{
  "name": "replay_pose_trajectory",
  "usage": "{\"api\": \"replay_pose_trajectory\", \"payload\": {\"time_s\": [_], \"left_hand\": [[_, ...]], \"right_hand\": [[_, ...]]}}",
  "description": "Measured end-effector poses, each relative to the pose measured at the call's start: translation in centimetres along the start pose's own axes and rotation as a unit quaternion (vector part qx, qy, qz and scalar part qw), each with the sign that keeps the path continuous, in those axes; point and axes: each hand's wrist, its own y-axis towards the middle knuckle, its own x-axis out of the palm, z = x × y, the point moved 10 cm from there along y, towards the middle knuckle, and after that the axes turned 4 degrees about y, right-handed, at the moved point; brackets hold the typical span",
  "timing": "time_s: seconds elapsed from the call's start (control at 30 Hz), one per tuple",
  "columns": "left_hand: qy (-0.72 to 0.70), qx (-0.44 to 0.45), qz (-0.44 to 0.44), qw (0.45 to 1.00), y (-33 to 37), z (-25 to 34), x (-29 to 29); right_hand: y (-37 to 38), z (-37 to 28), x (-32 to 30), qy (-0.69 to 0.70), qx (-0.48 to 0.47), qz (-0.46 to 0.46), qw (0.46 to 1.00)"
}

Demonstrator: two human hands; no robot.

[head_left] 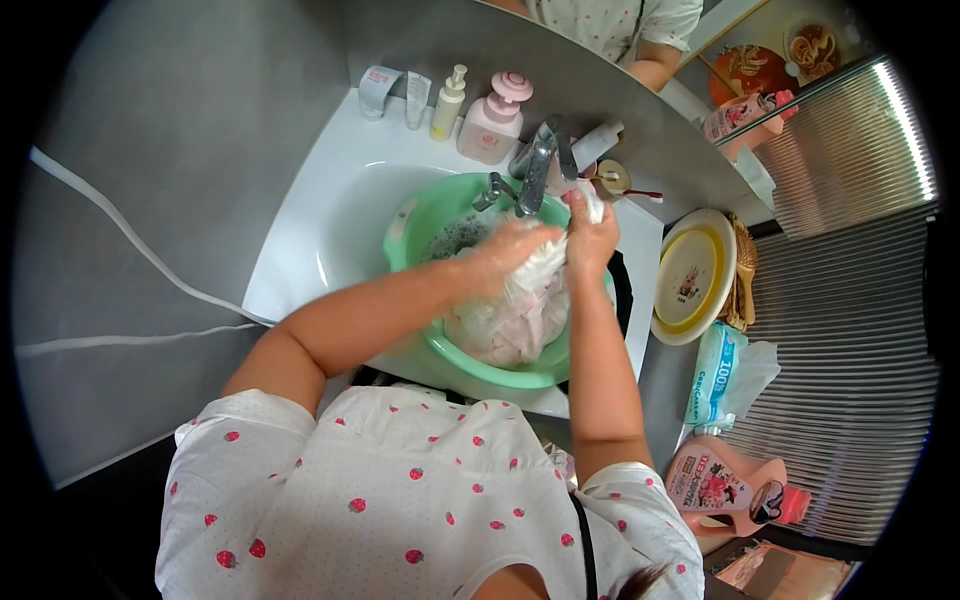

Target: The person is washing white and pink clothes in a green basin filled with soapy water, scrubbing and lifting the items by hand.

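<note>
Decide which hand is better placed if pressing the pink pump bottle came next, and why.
Probably the left hand: it looks nearer the pump bottle, while the right hand is right of the tap, gripping the cloth.

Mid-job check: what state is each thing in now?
Green basin: in the sink, suds inside
White cloth: bunched, partly raised above basin
Right hand: closed on cloth
Left hand: blurred, at cloth, grip unclear
Faucet: over basin, flow unclear
Pink pump bottle: upright
Tissue pack: open

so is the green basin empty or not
Not empty: bunched pale cloth and suds show inside the green basin; how full of water, cannot tell.
</note>
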Motion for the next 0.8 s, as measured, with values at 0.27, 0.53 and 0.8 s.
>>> {"api": "replay_pose_trajectory", "payload": {"time_s": [0.27,0.53,0.8], "left_hand": [[0.468,0.176,-0.142,0.854,-2.4,12.1,-1.1],[0.401,0.395,-0.091,0.822,-9.9,25.7,4.1],[0.649,0.153,-0.138,0.732,-5.8,13.9,-0.6]], "right_hand": [[3.1,-10.1,-4.7,-0.019,-0.093,-0.087,0.992],[2.5,-21.8,-9.0,0.143,-0.243,-0.040,0.959],[1.4,-12.3,-5.9,0.004,-0.021,-0.176,0.984]]}}
